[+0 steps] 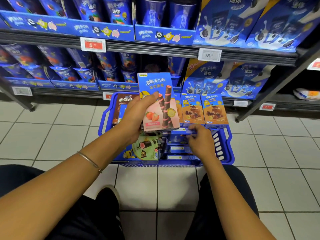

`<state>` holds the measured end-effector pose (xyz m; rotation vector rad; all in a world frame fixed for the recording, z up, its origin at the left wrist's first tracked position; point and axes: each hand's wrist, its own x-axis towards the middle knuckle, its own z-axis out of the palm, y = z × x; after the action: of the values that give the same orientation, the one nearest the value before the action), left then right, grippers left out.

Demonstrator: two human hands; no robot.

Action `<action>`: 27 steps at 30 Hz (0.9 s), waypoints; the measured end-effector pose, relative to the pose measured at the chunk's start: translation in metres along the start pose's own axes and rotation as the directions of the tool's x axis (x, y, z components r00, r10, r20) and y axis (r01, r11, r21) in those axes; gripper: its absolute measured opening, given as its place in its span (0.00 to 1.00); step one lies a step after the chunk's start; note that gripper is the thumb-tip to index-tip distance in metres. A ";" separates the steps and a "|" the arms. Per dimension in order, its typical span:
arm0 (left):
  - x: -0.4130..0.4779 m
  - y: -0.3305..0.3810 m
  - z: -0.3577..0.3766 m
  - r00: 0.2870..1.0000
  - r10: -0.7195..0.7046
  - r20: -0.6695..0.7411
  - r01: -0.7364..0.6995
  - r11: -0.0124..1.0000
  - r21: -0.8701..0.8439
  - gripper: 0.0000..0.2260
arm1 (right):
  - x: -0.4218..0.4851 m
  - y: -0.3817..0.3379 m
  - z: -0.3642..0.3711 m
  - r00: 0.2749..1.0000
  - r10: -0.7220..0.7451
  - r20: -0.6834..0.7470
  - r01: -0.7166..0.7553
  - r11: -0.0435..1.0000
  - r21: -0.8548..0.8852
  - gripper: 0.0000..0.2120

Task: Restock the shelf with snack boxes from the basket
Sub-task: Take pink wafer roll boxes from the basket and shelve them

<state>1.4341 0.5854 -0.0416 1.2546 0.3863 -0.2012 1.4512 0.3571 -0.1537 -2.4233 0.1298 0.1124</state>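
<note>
Strawberry box (158,101) is at centre frame, upright, front toward the cam, held above the basket (223,148). Left hand (135,116) grips it from the left side: thumb across the front, other fingers behind, clamped on the box. Thin bracelet (90,161) on that forearm.

Right hand (201,141), just lower right of centre, is down in the basket w/ fingers curled onto the top edge of a blue box (183,131) standing on edge; hand is a bit blurred, but it looks like a pinch.

The basket is blue plastic and sits on the tiled floor (52,132) at mid frame. Inside: more blue boxes on edge at right, a green box (147,149) lying flat at lower left, a brown box (124,104) upright at far left. Two orange-front boxes (193,110) stand side by side, touching, at the far right edge.

Shelf (155,49) fills the top of the frame, packed w/ blue snack packs. Red price tag (93,44) upper left, white price tag (209,55) upper right.
</note>
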 end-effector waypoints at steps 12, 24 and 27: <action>0.001 0.003 -0.006 0.998 -0.065 0.010 0.066 0.997 -0.051 0.13 | -0.003 0.006 0.002 0.999 -0.046 0.014 0.048 0.941 -0.335 0.18; -0.001 0.015 -0.015 0.998 -0.059 -0.037 0.055 0.993 -0.107 0.14 | 0.004 -0.068 -0.081 0.994 0.014 -0.111 0.061 0.758 0.650 0.09; -0.001 0.016 -0.012 0.997 -0.033 -0.074 0.030 0.998 -0.046 0.18 | 0.000 -0.084 -0.097 0.991 0.058 -0.121 0.065 0.583 0.810 0.08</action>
<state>1.4364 0.6019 -0.0304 1.2148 0.4726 -0.1720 1.4666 0.3568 -0.0260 -1.4806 0.1886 -0.1056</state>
